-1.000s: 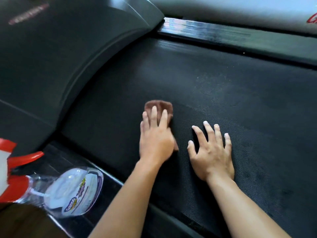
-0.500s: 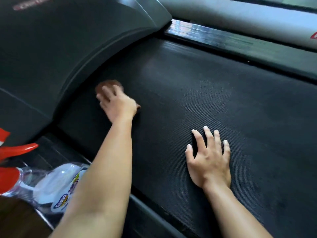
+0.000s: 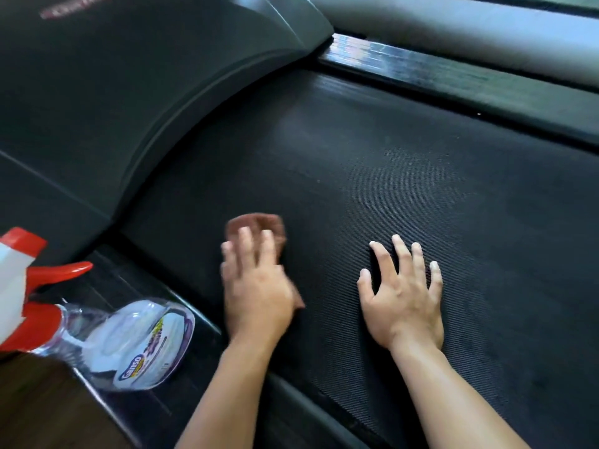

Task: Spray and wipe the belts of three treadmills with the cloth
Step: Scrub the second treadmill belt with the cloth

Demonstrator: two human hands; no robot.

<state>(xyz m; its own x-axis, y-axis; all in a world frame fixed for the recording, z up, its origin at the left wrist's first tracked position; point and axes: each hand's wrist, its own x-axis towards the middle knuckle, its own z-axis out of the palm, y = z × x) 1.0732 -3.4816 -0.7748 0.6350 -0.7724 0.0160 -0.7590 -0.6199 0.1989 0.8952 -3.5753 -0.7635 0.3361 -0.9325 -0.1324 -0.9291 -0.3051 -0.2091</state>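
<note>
Pressing the brown cloth [image 3: 256,223] down onto the treadmill belt [image 3: 405,163] with the left hand [image 3: 256,293], fingers [image 3: 244,244] lying pretty much straight over the top of it, released rather than clenched, not wrapping round it. Blurring a fair bit there, so not getting the thumb clearly. Cloth bunching into a small wad, poking out past the fingertips, sitting on the near left part of the belt, not far from the curved edge of the dark motor cover [image 3: 129,102].

Resting the right hand [image 3: 403,299] flat on the belt just beside the left one, palm down, fingers [image 3: 400,254] spreading out and relaxed, grasping nothing. Hands lying near each other but not touching.

Lying on its side on the glossy black side rail [image 3: 107,286] at the left: the spray bottle [image 3: 136,341], clear body with a white and purple label, red and white trigger head pointing off toward the left edge. Sitting well apart from the cloth, touched by neither hand.

Running along the far side of the belt: another shiny black rail [image 3: 453,79], with a grey rounded frame [image 3: 453,30] behind it. Showing a bit of brown wooden floor [image 3: 29,403] in the bottom left corner.
</note>
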